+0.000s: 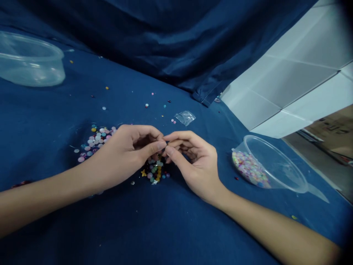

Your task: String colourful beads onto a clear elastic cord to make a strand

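My left hand (135,147) and my right hand (193,158) meet in the middle of the view, thumbs and forefingers pinched together tip to tip. What they pinch is too small or too hidden to make out. Just below the fingertips is a cluster of coloured beads (156,172), yellow, green and purple; some seem joined in a row, and the fingers hide its upper part. A yellow butterfly-shaped bead (143,172) lies at its left side. Behind my left wrist spreads a heap of pink, white and purple beads (96,139), partly covered by the forearm.
A clear plastic bowl (33,70) stands at the far left. On the right, a tilted clear scoop-like container (275,162) holds many pastel beads (249,169). A small clear bag (185,117) and scattered beads lie on the blue cloth (124,228). White tiles (292,77) rise at the right.
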Tool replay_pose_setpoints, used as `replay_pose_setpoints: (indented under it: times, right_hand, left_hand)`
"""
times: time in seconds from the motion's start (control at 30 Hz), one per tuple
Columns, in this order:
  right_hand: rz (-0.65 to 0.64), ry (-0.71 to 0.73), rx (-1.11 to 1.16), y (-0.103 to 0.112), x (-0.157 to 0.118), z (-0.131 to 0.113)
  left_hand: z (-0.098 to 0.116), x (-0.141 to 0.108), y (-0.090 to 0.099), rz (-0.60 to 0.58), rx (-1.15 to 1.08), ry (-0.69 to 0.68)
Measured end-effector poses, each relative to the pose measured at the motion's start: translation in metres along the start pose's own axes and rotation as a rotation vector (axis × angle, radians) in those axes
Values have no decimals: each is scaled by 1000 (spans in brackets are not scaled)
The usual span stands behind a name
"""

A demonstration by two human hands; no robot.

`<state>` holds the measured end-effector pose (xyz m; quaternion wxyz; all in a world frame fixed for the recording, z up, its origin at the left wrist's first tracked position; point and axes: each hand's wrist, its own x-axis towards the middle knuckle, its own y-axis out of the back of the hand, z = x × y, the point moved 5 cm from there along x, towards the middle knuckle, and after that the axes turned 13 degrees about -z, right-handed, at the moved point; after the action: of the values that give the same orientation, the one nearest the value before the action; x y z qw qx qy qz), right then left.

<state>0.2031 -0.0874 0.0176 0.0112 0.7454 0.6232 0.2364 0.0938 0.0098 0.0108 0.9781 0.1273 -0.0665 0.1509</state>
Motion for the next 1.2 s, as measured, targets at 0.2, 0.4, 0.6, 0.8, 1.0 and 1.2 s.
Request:
replay_pose_setpoints:
  times: [0.2, 0.4, 0.6, 0.8, 1.0, 1.2]
  right_hand:
    - [32, -8, 7, 2, -1, 0]
    - [37, -19, 60, 6, -1, 2]
    - [48, -28, 70, 7, 0, 2]
    - [81, -31, 43, 8, -1, 2]
    - [96, -16, 29, 9, -3, 0]
    - [55, 9, 22, 6, -2, 1]
  left_hand:
    - [1, 2, -1, -2, 18, -14]
    - [2, 2, -2, 0, 1, -10]
    - [3, 1, -1, -7, -14, 7]
    - [2, 0, 0, 13, 29, 15]
    - [2, 2, 1, 25, 35, 13]
    - [5, 1, 1, 28, -21, 23]
